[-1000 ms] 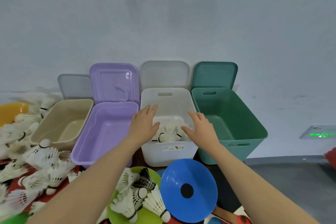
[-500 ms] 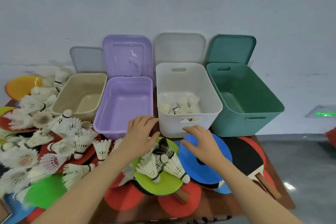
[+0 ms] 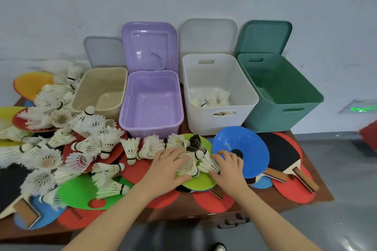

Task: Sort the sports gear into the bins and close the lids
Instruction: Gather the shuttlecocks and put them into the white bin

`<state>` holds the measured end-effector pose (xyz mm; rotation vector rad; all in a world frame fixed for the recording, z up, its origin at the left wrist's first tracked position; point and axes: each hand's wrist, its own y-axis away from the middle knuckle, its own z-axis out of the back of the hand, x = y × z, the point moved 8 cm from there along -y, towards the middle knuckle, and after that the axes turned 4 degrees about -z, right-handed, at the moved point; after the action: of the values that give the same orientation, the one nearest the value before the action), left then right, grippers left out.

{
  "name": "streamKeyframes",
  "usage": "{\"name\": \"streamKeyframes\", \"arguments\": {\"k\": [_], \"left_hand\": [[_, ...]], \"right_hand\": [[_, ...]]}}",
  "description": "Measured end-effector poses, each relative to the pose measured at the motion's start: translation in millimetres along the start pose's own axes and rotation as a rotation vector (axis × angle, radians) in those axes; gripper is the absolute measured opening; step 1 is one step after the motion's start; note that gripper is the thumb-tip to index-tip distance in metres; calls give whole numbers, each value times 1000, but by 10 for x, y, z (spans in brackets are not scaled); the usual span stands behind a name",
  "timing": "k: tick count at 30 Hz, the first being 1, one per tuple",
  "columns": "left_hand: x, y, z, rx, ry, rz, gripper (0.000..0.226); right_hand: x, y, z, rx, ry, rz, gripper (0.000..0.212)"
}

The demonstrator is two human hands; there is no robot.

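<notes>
Barely started: both grips, left hand (image 3: 170, 166) and right hand (image 3: 228, 169), cup shuttlecocks (image 3: 191, 166) between them; few in white bin (image 3: 219, 124) ahead, lids off.

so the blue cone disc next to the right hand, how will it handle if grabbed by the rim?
The blue cone disc looks like thin plastic, so probably light and somewhat flexible. It rests tilted on paddles, so a push likely slides or rocks it.
</notes>
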<state>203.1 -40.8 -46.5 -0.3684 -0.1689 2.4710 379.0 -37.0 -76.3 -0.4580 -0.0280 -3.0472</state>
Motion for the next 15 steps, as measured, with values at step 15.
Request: {"name": "streamKeyframes", "arguments": {"k": [15], "left_hand": [[6, -80, -78, -70, -42, -73, 48]], "right_hand": [[37, 205, 7, -200, -123, -8, 33]]}}
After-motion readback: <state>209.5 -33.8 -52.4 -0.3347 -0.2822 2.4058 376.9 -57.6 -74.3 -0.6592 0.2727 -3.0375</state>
